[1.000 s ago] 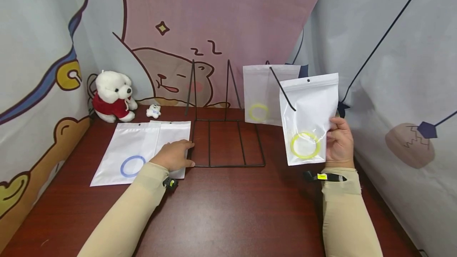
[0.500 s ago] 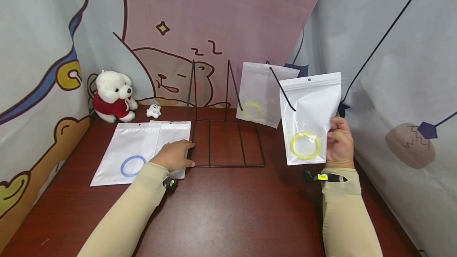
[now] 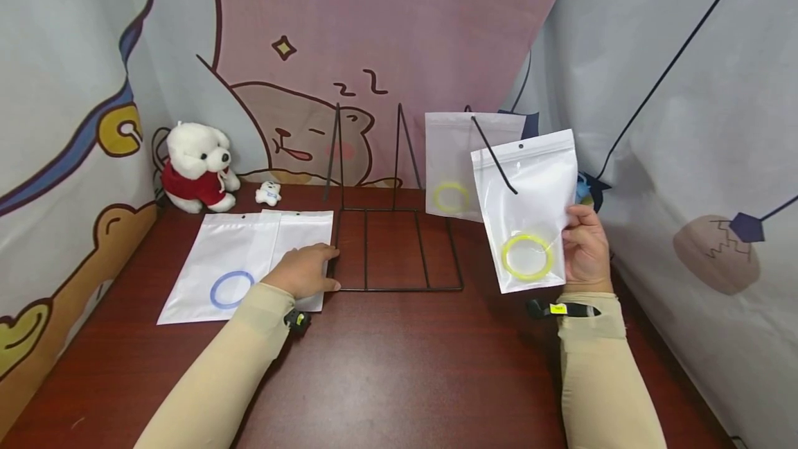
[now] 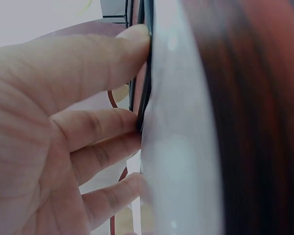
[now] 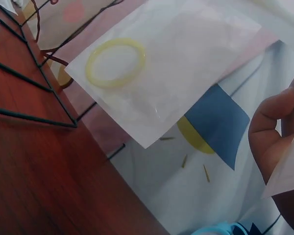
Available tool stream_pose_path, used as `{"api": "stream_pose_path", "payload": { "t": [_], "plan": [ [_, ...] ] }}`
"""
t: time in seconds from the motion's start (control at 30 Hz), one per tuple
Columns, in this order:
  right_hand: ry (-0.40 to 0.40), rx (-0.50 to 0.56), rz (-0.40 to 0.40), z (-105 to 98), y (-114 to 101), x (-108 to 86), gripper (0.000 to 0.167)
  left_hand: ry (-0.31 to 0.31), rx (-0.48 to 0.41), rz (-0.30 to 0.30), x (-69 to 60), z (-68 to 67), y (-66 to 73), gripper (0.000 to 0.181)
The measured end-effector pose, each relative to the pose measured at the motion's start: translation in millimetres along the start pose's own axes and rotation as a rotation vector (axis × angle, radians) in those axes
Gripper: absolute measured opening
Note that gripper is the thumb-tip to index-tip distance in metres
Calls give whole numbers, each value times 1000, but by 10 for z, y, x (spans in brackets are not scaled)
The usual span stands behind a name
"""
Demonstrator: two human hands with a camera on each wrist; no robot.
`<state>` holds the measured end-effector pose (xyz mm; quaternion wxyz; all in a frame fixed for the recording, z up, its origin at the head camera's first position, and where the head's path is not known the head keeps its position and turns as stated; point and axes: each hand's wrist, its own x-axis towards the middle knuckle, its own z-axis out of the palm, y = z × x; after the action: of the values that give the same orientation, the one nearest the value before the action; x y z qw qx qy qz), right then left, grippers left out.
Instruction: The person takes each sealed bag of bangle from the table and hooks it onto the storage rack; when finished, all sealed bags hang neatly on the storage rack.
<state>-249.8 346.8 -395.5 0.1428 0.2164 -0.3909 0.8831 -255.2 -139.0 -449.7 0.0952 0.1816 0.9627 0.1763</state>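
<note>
In the head view my right hand [image 3: 586,247] pinches the right edge of a white zip pouch [image 3: 530,206]. A yellow ring [image 3: 526,257] shows through its front, and a small hole sits in its top strip. A prong of the black wire rack [image 3: 366,248] crosses in front of this pouch. Another white pouch [image 3: 442,151] with a yellow ring hangs on that prong farther back; it also shows in the right wrist view. My left hand [image 3: 302,270] rests at the rack's left front corner. Its spread thumb and fingertips press the wire [image 4: 146,83] in the left wrist view.
Two overlapping white pouches [image 3: 215,244], a blue ring [image 3: 232,289] visible in the left one, lie left of the rack, partly under my left hand. A white plush dog [image 3: 196,168] and a tiny white figure [image 3: 269,194] stand behind them. Printed curtains surround the table [image 3: 399,366].
My right hand has moved slightly left with its pouch, which now tilts more. The hanging pouch swung left, then back right. A blue thing now shows behind my right hand. My left hand stays put.
</note>
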Motion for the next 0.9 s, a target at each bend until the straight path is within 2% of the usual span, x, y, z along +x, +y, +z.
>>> {"api": "stream_pose_path", "payload": {
  "t": [0.17,0.43,0.7,0.9],
  "plan": [
    [-29,-105,70,120,72,-29,66,-6,-5,-8,-8,1,7,74],
    [-205,-66,189,326,245,-95,67,-7,-5,-8,-8,22,-1,75],
    [-337,-50,252,499,339,-149,63,-5,-6,-10,-6,7,17,74],
    [-408,-65,281,617,312,-166,61,-4,-2,-12,-5,10,10,74]
  ]
}}
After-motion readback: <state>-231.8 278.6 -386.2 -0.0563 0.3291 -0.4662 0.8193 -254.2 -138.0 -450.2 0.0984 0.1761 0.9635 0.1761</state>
